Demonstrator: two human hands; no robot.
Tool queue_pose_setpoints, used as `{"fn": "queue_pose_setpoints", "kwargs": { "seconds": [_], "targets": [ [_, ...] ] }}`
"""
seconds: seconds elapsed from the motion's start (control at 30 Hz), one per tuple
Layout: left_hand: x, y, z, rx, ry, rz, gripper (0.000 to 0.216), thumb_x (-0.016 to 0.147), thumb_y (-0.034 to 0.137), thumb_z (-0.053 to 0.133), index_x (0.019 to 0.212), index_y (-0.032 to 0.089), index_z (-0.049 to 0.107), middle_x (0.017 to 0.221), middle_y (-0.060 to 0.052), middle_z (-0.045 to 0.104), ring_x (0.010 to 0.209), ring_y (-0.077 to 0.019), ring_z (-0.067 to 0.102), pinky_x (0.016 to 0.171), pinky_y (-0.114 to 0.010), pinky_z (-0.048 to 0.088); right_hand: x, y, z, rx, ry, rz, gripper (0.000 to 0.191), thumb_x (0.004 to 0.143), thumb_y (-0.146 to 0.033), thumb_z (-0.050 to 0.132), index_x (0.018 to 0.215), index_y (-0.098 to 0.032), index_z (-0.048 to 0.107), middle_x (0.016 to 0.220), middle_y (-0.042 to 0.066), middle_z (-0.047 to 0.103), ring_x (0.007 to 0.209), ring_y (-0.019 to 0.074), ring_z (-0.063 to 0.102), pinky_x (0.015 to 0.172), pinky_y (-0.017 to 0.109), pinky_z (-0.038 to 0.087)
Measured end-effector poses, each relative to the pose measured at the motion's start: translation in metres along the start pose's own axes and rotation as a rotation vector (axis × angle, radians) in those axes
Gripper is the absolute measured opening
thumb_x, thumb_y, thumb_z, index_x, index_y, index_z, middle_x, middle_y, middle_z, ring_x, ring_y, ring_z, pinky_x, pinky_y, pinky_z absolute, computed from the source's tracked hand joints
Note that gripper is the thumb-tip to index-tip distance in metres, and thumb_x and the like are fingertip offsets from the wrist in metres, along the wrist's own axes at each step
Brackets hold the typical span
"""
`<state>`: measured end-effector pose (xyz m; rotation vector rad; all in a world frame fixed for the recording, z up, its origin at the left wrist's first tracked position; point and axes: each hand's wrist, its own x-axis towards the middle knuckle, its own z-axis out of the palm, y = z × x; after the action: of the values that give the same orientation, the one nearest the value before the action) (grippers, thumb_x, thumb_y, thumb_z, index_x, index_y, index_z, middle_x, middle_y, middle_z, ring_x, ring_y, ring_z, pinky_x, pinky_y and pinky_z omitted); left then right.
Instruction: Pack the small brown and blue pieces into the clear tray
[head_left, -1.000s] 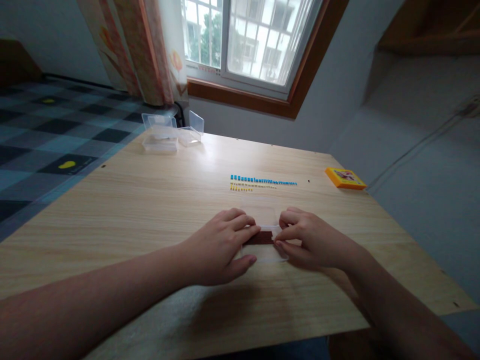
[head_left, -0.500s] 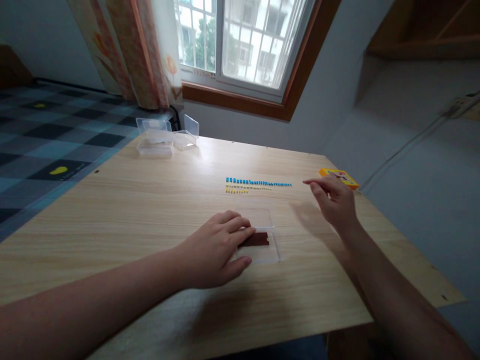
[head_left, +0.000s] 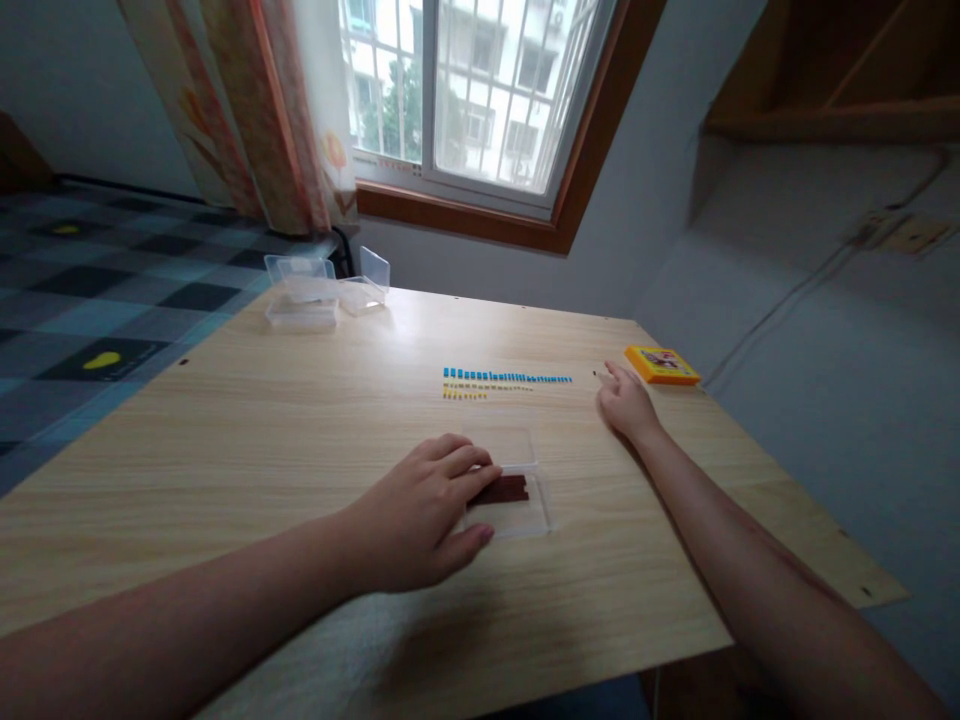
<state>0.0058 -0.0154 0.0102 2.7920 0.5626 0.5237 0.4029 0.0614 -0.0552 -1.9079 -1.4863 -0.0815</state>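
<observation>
At the left there is a bed (head_left: 124,258) with a checked cover. On the far left corner of the worktop (head_left: 262,430), two clear plastic boxes (head_left: 301,312) stand close together, their lids raised. Then comes the left hand (head_left: 431,505): its fingers are loosely spread, the thumb is apart, and the fingertips lie over the left part of a dark brown strip (head_left: 508,489). This strip is in the near half of an open clear case (head_left: 517,518). Behind the case, small blue pieces (head_left: 495,377), grey pieces (head_left: 480,387) and yellow pieces (head_left: 454,395) form rows. To their right is the right hand (head_left: 624,400), forefinger extended; whether it is pinching something, I cannot tell. Just beside it lies an orange-yellow box (head_left: 664,366).
</observation>
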Motion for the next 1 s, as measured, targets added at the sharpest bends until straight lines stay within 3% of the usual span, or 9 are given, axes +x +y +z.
{"fn": "queue_pose_setpoints", "kwargs": {
  "seconds": [0.17,0.3,0.6,0.73,0.87,1.0],
  "targets": [
    [-0.001,0.000,0.000,0.004,0.010,0.011,0.041,0.092,0.033,0.063,0.128,0.014,0.066,0.125,-0.014,0.068,0.118,-0.0342,0.060,0.105,-0.053,0.049,0.008,0.002,0.007,-0.058,-0.062,-0.011,0.045,0.090,-0.016,0.057,0.133,-0.009,0.068,0.137,0.020,0.066,0.134,0.0324,0.057,0.120,0.048,0.042],
    [-0.001,0.000,-0.001,0.012,0.007,0.018,0.040,0.093,0.033,0.061,0.128,0.014,0.065,0.126,-0.015,0.068,0.118,-0.0348,0.060,0.105,-0.054,0.049,0.016,0.001,0.007,-0.096,-0.094,-0.017,0.032,0.100,-0.034,0.065,0.127,-0.017,0.066,0.133,0.012,0.066,0.119,0.0266,0.064,0.103,0.050,0.054],
    [-0.001,-0.002,0.001,0.012,0.026,0.021,0.041,0.092,0.034,0.063,0.128,0.015,0.065,0.126,-0.015,0.068,0.119,-0.0349,0.060,0.104,-0.054,0.050,0.019,-0.006,-0.001,-0.120,-0.129,0.028,0.030,0.101,-0.038,0.065,0.123,-0.017,0.066,0.125,0.009,0.067,0.107,0.0227,0.068,0.093,0.044,0.059],
    [-0.001,0.000,0.000,0.015,0.015,0.015,0.041,0.092,0.034,0.062,0.128,0.014,0.065,0.126,-0.015,0.068,0.118,-0.0345,0.060,0.105,-0.054,0.050,0.014,-0.012,-0.004,-0.053,-0.115,0.005,0.024,0.099,-0.037,0.066,0.107,-0.015,0.072,0.110,0.009,0.073,0.100,0.0222,0.069,0.092,0.042,0.057],
    [-0.001,0.000,0.000,-0.003,0.035,0.018,0.040,0.091,0.034,0.063,0.126,0.016,0.066,0.123,-0.013,0.068,0.116,-0.0324,0.060,0.105,-0.052,0.049,0.006,-0.027,-0.024,0.093,-0.109,-0.098,0.032,0.096,-0.040,0.061,0.090,-0.013,0.077,0.096,0.014,0.076,0.087,0.0232,0.069,0.081,0.036,0.056],
    [-0.001,-0.001,0.002,-0.002,0.040,0.024,0.042,0.091,0.035,0.064,0.128,0.016,0.065,0.124,-0.013,0.068,0.116,-0.0329,0.060,0.105,-0.052,0.049,-0.015,-0.064,-0.068,0.249,-0.225,-0.298,0.029,0.090,-0.046,0.069,0.089,-0.019,0.079,0.090,0.009,0.075,0.081,0.0203,0.066,0.071,0.032,0.053]
  ]
}}
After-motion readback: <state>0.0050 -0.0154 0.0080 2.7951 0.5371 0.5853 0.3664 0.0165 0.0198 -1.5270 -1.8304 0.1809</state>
